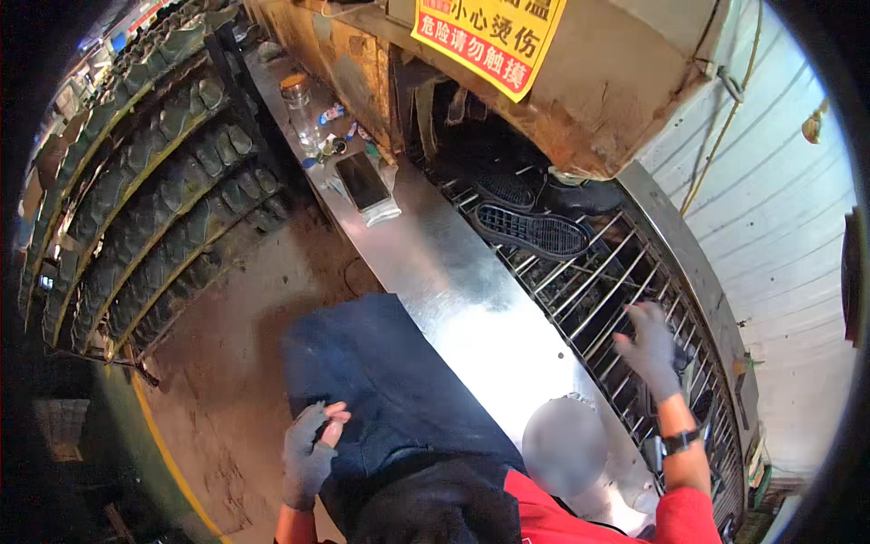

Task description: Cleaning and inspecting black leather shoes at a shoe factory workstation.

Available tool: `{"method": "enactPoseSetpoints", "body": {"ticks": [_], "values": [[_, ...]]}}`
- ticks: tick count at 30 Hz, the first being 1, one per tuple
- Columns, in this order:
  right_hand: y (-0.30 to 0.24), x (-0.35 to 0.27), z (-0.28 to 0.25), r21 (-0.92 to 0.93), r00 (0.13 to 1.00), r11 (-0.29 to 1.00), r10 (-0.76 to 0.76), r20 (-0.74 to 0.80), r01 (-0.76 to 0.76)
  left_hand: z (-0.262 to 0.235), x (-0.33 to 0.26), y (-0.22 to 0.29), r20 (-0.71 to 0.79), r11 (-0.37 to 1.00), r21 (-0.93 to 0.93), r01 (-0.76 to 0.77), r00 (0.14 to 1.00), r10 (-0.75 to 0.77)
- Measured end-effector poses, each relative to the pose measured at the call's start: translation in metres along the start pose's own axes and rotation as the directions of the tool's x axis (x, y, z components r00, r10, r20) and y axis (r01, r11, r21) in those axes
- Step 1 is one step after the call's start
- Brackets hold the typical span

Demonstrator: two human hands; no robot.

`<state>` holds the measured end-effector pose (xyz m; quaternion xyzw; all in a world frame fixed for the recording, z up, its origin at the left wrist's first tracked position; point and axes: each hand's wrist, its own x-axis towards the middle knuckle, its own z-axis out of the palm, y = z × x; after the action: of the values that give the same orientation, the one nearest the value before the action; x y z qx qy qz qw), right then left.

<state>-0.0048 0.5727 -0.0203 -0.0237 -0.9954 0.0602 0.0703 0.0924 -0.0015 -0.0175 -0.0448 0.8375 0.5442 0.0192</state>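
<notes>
My right hand (649, 352), in a grey glove with bare fingertips, hovers over the metal bars of a slatted conveyor (594, 337). Its fingers are bent but apart, and nothing shows in them. Farther along the bars lies a black shoe sole (530, 229) with a gridded face up. Behind it, nearer the dark opening, a second black sole (506, 189) is partly in shadow. My left hand (308, 451), gloved the same way, is beside my dark-clothed lap (381, 363). Its fingers are loosely curled, thumb apart, with nothing visible in them.
A metal ledge (412, 249) borders the conveyor, holding a phone (362, 180), a clear jar (297, 104) and small items. Over the conveyor hangs a brown metal hood (625, 91) with a yellow-red warning sign (489, 41). At left stands a rack (149, 172) of dark shoe-shaped pieces.
</notes>
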Motion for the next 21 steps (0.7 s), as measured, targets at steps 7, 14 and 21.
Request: {"method": "enactPoseSetpoints", "body": {"ticks": [7,14,21], "values": [[-0.046,0.112,0.127,0.094,0.977,0.973,-0.212,0.019,0.210,0.049,0.049,0.012,0.272,0.977,-0.192,-0.090,0.952,0.141],[-0.129,0.083,0.021,0.303,0.908,0.864,-0.418,-0.010,0.401,0.066,0.053,0.019,0.307,0.976,-0.213,0.046,0.952,0.022],[-0.272,0.091,-0.091,0.896,0.764,-0.031,-0.536,0.359,-0.442,0.112,0.063,0.062,-0.040,0.884,-0.349,-0.312,0.947,0.319]]}}
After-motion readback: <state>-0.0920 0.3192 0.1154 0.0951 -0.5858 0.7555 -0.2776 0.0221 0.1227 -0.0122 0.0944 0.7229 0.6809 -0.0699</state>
